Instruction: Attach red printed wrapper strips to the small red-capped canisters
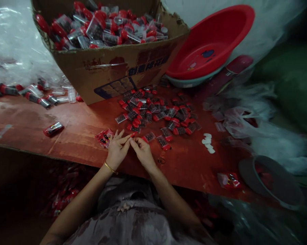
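Beyond the hands, at the far side of the red counter (74,126), stands a cardboard box (109,71) heaped with clear red-capped tubes (104,27). Far to the right of the hands, a red basin (211,44) leans on a paler one. Between box and hands lies a scatter of small red-capped packs (158,114). Just right of that scatter sits a short row of white discs (208,143). Touching the left hand's far side is a red printed packet (104,137). The left hand (117,149) and right hand (142,151) meet fingertip to fingertip, together pinching a tiny red cap (133,134) at the counter's near edge.
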Tool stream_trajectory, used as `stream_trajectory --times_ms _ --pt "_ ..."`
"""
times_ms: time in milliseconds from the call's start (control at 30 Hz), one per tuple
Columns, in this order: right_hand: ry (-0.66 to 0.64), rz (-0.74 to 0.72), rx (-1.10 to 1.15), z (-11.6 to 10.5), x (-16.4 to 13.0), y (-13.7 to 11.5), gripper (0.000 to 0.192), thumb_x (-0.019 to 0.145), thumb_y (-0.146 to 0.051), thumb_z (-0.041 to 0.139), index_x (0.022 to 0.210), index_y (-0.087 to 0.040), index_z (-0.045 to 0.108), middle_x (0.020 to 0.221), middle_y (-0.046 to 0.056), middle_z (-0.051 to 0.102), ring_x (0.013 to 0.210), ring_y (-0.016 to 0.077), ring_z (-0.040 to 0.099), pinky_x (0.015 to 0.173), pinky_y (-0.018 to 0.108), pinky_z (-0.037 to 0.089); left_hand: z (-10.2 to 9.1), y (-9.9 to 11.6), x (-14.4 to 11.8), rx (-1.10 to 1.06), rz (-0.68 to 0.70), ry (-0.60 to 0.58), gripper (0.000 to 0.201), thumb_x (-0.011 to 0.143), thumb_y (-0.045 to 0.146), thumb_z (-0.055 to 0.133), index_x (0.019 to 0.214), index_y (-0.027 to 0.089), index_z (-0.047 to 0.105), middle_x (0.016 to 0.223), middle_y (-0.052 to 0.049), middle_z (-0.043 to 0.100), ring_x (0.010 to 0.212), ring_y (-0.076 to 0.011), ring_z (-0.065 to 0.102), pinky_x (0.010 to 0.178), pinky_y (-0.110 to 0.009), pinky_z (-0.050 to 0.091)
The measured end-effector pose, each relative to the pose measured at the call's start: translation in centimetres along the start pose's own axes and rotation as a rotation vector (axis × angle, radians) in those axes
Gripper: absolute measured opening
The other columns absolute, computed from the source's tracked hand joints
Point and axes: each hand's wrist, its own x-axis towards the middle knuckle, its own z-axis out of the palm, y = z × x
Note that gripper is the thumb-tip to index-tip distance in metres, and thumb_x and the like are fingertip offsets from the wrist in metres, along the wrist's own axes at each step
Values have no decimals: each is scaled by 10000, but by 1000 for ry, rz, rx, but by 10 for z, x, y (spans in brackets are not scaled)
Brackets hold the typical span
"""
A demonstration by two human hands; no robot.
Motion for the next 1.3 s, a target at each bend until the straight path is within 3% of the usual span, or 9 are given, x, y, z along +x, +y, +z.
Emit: stream_trajectory --times_ms 167,333,433,600,733,900,1067,1167,1300 --pt "187 -4 119 -1 7 -4 222 749 -369 616 849 -179 560 799 6 608 730 126 571 702 249 477 1 11 1 -351 -39 42 207 720 222 654 900 288 732 1046 -26 704 1177 -236 529 1098 -441 256" --pt "176 -65 85 -7 7 -8 184 777 -354 588 843 -183 598 803 18 633 759 144 577 752 278 468 4 18 4 -398 -53 6 195 718 246 666 899 278 729 1017 -2 710 1186 -219 518 1106 -400 248" --pt "198 -43 141 -10 9 -9 203 817 -371 531 848 -183 602 774 12 634 704 137 571 697 265 469 5 21 4 -515 -200 35 252 670 289 719 917 237 716 988 -15 710 1110 -209 566 993 -317 396" --pt "221 -79 49 -14 4 -8 228 847 -375 488 734 -190 557 628 -27 546 575 110 490 567 225 409 8 31 -2 -711 -505 -118 302 603 413 754 735 145 712 692 -27 693 673 -150 626 632 -238 493" --pt "279 -123 -98 -9 -4 -7 307 892 -358 411 644 -202 502 566 -35 484 535 107 452 527 224 377 15 35 -6 -810 -457 -12 297 541 349 800 734 138 721 722 -20 705 632 -106 599 649 -218 480" --pt "69 -313 -338 -40 3 -1 264 906 -273 367 843 -200 612 820 36 649 799 162 577 751 296 455 8 29 -2 -823 -595 95 345 465 355 827 690 125 701 643 -8 683 555 -95 592 575 -209 479" --pt "-103 -347 -862 -101 29 8 432 761 -143 508 1191 -162 546 1246 103 567 1157 264 451 986 451 318 -6 29 7 -866 -628 139 413 420 338 849 734 128 682 672 -1 683 563 -96 608 559 -204 489" --pt "-279 -326 -1014 -115 37 11 462 751 -168 553 1213 -161 535 1258 103 566 1160 287 445 1020 501 243 -5 30 9 -894 -664 92 420 411 340 854 727 134 671 644 7 670 536 -98 602 545 -213 495" --pt "-294 -346 -1075 -112 34 11 393 820 -308 564 1185 -164 551 1197 116 590 1097 276 476 1036 507 201 -1 25 8 -888 -692 51 405 442 362 844 731 143 664 607 17 656 513 -86 590 544 -207 491"
